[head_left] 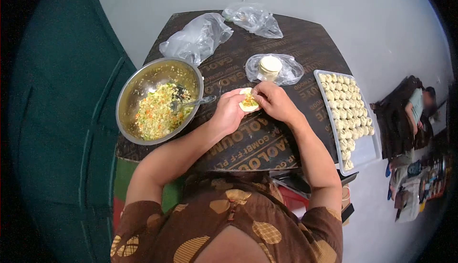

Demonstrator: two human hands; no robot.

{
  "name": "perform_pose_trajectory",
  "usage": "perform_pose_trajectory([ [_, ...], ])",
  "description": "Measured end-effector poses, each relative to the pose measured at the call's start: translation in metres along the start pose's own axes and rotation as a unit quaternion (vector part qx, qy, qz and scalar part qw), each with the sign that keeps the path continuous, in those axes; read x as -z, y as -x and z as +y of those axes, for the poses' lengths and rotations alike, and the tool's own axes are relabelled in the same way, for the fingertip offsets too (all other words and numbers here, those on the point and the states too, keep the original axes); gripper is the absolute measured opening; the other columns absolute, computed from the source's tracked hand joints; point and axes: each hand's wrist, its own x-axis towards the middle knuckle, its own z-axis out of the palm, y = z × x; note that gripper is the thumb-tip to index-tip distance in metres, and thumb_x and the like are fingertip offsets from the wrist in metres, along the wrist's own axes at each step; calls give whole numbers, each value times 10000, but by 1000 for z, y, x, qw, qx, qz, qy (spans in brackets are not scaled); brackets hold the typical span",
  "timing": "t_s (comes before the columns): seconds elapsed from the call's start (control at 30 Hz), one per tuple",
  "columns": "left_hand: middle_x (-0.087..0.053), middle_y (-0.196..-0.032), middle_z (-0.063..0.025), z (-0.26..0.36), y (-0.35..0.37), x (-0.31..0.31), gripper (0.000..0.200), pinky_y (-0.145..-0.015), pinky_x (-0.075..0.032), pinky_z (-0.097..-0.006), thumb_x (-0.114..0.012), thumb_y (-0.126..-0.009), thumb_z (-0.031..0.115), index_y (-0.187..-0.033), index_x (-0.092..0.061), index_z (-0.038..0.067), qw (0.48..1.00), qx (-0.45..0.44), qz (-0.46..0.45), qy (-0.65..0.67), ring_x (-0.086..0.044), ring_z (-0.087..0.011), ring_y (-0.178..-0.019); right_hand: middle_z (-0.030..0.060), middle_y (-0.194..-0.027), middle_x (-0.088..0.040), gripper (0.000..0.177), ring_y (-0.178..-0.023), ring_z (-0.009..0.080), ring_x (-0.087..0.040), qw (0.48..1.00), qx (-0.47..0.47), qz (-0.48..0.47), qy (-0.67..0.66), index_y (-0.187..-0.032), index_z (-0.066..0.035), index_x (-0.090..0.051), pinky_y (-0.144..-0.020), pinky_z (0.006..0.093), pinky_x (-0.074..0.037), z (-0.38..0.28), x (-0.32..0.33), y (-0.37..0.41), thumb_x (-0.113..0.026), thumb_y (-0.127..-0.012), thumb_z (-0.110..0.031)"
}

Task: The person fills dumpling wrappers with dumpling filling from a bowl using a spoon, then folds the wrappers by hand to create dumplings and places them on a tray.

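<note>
A round dough wrapper [247,108] with chopped vegetable filling on it is held over the middle of the dark table. My left hand [229,112] cradles it from the left, thumb at its edge. On the other side, my right hand [275,100] pinches its upper right rim. To the left stands a large steel bowl [122,120] of chopped filling [155,112], with a spoon [193,102] resting in it. Just beyond my hands, a stack of round wrappers [270,65] sits on a clear plastic bag [289,70].
The dark printed table [305,55] bears two plastic bags [196,38] at its far side. A tray [365,156] with rows of folded dumplings [343,105] lies at the right. Farther right, a person [417,112] sits on dark furniture.
</note>
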Motion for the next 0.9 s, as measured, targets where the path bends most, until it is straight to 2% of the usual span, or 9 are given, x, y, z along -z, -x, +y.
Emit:
perform_pose_trajectory([
  [0.03, -567, -1164, -184, -1, -2, 6, 304, -958, -482, -448, -423, -925, 36, -1196, -474, -93, 1000, 13, -20, 8, -593, -284, -1078, 156, -841, -591, 86, -787, 283, -599, 1000, -8, -5, 7, -914, 16, -591, -721, 353, -479, -1, 0, 0, -606, -850, -38],
  [0.3, -575, -1152, -177, -3, -2, 5, 289, -937, -496, -426, -427, -932, 35, -1182, -485, -98, 1000, 7, -17, -2, -600, -271, -1059, 139, -828, -587, 88, -778, 265, -592, 997, -50, 31, -51, -929, 9, -594, -713, 333, -474, -3, -3, 4, -615, -860, -42],
  [0.37, -581, -1145, -174, -3, 0, 2, 286, -940, -493, -419, -429, -932, 31, -1181, -490, -97, 1000, -1, -13, -9, -600, -267, -1061, 141, -828, -589, 83, -795, 275, -589, 999, 6, 33, -14, -928, 5, -592, -722, 341, -474, -3, -5, 5, -611, -863, -43],
  [0.47, -583, -1118, -173, -5, 3, 0, 281, -885, -528, -409, -401, -933, 18, -1162, -502, -111, 1000, -7, 0, -7, -616, -250, -1017, 142, -830, -592, 69, -811, 284, -586, 1000, 16, 17, 1, -905, 7, -591, -730, 348, -473, -2, -6, 4, -611, -864, -45],
  [0.63, -586, -1111, -209, 1, 5, 5, 320, -907, -507, -449, -399, -946, 113, -1139, -500, -121, 1000, -4, 5, 29, -613, -306, -1021, 136, -839, -609, 74, -790, 274, -603, 1000, -3, 18, -11, -915, 7, -613, -717, 338, -480, -4, -3, 4, -612, -868, -49],
  [0.73, -584, -1118, -214, 9, 9, 2, 355, -914, -502, -457, -378, -950, 148, -1147, -489, -125, 999, 13, 9, 40, -611, -316, -1024, 128, -850, -622, 89, -782, 257, -616, 998, -51, 34, -31, -943, 4, -621, -716, 329, -486, -5, -4, 4, -611, -875, -53],
  [0.77, -581, -1126, -219, 11, 10, 0, 379, -931, -492, -458, -370, -944, 165, -1161, -479, -126, 999, 15, 13, 34, -606, -326, -1032, 144, -848, -614, 81, -804, 291, -609, 997, -48, 47, -40, -928, 7, -616, -719, 346, -485, -7, -4, 4, -609, -869, -49],
  [0.8, -581, -1126, -219, 11, 10, 1, 379, -931, -492, -458, -370, -944, 165, -1161, -479, -126, 999, 14, 11, 35, -606, -326, -1032, 161, -846, -606, 74, -827, 326, -602, 996, -46, 60, -49, -913, 9, -610, -721, 363, -483, -8, -4, 4, -606, -864, -46],
  [0.9, -567, -1144, -230, 11, 8, 5, 394, -956, -479, -452, -373, -850, 55, -1182, -464, -137, 998, 25, -16, 48, -597, -328, -1054, 158, -855, -596, 65, -829, 328, -592, 995, -48, 59, -60, -901, 6, -608, -734, 374, -477, -10, -5, 5, -609, -862, -45],
])
